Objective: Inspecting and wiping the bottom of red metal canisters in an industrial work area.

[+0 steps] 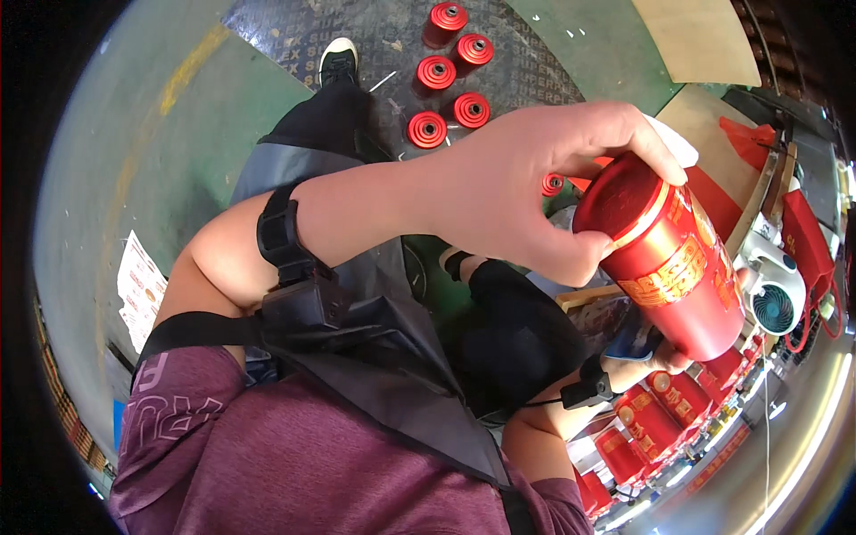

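Note:
A shiny red cylindrical canister (691,299) with gold decoration is tilted in front of me on the right. My left hand (544,183) reaches across from the left and spans its upper end, thumb on the near rim and fingers over the far rim. Beneath the canister's lower part, my right hand (670,357) supports it; most of that hand is hidden behind the canister, with a fingertip showing at its far side. The upper end looks dark red and glossy inside a gold rim. Something white (673,143) shows just behind my left fingers.
Several red cylinders with ringed tops (436,73) stand on a dark floor mat (308,45) ahead. To the right are a white fan (776,294), a red bag (807,234) and rows of red boxes (655,419). A tan board (704,40) lies far right.

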`<action>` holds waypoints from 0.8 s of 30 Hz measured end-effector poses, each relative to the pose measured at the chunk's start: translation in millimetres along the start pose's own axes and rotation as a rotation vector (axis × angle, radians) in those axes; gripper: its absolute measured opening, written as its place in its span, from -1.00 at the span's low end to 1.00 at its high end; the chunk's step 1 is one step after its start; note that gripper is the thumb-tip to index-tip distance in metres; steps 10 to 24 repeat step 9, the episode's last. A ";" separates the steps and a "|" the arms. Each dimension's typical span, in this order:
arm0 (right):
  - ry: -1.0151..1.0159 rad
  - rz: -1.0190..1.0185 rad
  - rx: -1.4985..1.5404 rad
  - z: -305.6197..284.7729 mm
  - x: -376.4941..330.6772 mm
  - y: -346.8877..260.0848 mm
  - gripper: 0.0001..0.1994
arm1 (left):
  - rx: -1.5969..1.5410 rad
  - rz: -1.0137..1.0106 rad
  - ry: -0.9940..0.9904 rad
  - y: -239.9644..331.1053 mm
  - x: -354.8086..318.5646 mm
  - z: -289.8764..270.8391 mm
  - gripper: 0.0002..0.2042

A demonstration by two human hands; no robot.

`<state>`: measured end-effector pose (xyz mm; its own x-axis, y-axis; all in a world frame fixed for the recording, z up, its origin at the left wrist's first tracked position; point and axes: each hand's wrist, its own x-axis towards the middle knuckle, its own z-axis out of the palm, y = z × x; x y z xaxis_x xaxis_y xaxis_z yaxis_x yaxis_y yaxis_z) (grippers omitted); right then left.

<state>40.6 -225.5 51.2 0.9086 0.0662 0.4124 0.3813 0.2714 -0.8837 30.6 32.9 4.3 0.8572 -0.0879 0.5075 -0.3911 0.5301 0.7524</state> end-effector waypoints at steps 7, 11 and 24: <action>-0.075 0.158 0.042 -33.6 -5.7 16.1 0.39 | 0.208 0.123 -0.062 4.8 0.2 0.6 -0.41; -0.003 0.203 -0.061 -42.5 -18.0 8.5 0.35 | 0.211 0.119 -0.130 11.7 2.9 1.4 -0.33; -0.003 0.203 -0.061 -42.5 -18.0 8.5 0.35 | 0.211 0.119 -0.130 11.7 2.9 1.4 -0.33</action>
